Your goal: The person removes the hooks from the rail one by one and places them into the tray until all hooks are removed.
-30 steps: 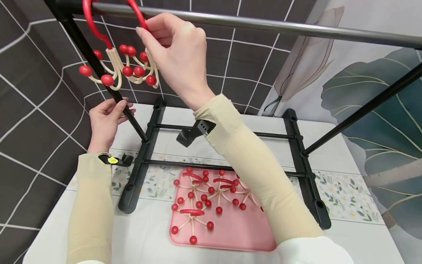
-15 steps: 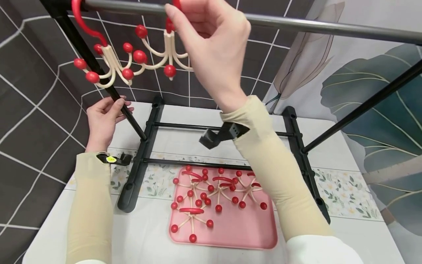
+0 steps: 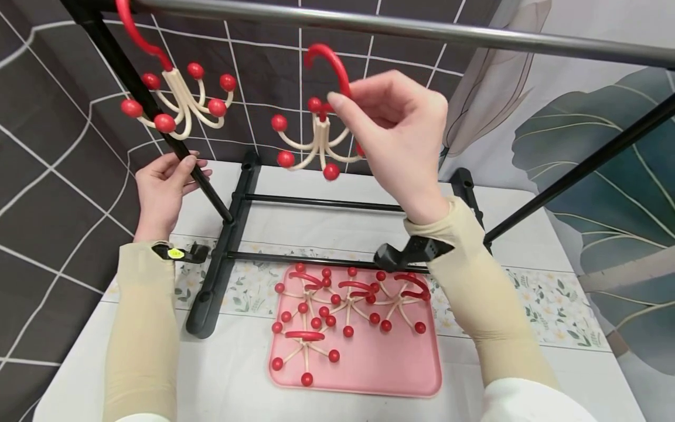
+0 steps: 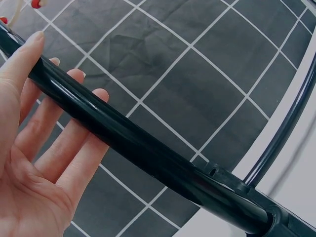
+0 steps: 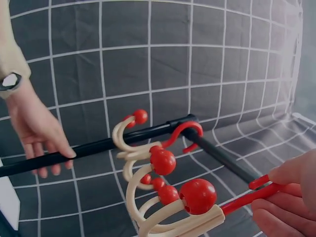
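Note:
In the head view my right hand (image 3: 401, 135) pinches the red hook of a multi-arm hanger (image 3: 320, 140), whose cream arms end in red balls. This hanger is off the rail (image 3: 369, 26), below and in front of it. A matching hanger (image 3: 181, 99) hangs at the rail's left end. My left hand (image 3: 163, 190) holds the rack's black left post (image 3: 211, 190), thumb in front and fingers behind. The left wrist view shows the fingers (image 4: 74, 143) fairly straight behind the post. In the right wrist view the held hanger (image 5: 197, 224) overlaps the hung one.
A pink tray (image 3: 390, 369) on the white table holds several more hangers (image 3: 304, 336). Low crossbars (image 3: 327, 202) join the rack's feet (image 3: 208, 299). A dark grid-patterned backdrop (image 3: 47, 234) stands behind and left; a leaf-print curtain (image 3: 622, 176) hangs at right.
My right hand has lifted the second hanger off the rail and brought it right and downward. The first hanger stays hung, swinging slightly. My left hand stays on the post.

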`<move>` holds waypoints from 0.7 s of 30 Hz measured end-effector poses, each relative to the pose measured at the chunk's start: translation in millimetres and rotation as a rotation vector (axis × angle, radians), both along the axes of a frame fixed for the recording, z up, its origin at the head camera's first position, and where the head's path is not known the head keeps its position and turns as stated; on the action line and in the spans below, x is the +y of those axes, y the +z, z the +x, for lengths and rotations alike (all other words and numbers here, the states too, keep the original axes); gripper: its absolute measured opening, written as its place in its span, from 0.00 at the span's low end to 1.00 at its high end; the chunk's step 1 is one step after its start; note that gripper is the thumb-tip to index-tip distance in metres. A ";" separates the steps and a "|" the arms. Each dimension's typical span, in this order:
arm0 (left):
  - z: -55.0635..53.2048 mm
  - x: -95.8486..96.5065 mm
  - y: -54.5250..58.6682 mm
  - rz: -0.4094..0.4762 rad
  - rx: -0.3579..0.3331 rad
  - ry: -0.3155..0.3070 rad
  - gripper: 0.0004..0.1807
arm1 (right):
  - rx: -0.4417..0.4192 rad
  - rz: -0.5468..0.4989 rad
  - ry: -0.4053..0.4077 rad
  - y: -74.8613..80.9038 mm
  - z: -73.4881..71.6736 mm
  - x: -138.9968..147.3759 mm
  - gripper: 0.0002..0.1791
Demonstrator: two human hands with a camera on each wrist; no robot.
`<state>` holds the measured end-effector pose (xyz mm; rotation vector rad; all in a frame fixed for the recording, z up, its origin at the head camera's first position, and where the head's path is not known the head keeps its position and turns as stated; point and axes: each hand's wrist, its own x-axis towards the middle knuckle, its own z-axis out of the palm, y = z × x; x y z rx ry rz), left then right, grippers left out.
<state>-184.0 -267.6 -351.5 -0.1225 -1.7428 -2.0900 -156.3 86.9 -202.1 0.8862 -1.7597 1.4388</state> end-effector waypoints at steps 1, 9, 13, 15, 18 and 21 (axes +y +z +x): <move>0.1 -0.2 -0.1 0.002 0.000 -0.001 0.17 | -0.009 0.003 -0.004 -4.5 1.3 3.2 0.09; 1.3 -1.2 -0.2 0.007 -0.006 0.002 0.17 | -0.210 -0.003 -0.032 -40.2 18.6 23.2 0.07; 1.5 -1.5 -0.6 0.013 0.000 0.000 0.17 | -0.311 0.025 -0.032 -55.8 31.5 34.7 0.08; 1.6 -1.6 -0.8 0.015 0.004 -0.002 0.16 | -0.340 0.045 -0.018 -63.3 38.4 41.4 0.08; 1.8 -1.5 -0.7 0.020 0.009 -0.005 0.16 | -0.379 0.075 -0.002 -73.3 49.5 51.2 0.08; 2.1 -0.9 0.2 0.016 0.012 -0.004 0.16 | -0.407 0.107 0.008 -80.6 60.9 59.8 0.08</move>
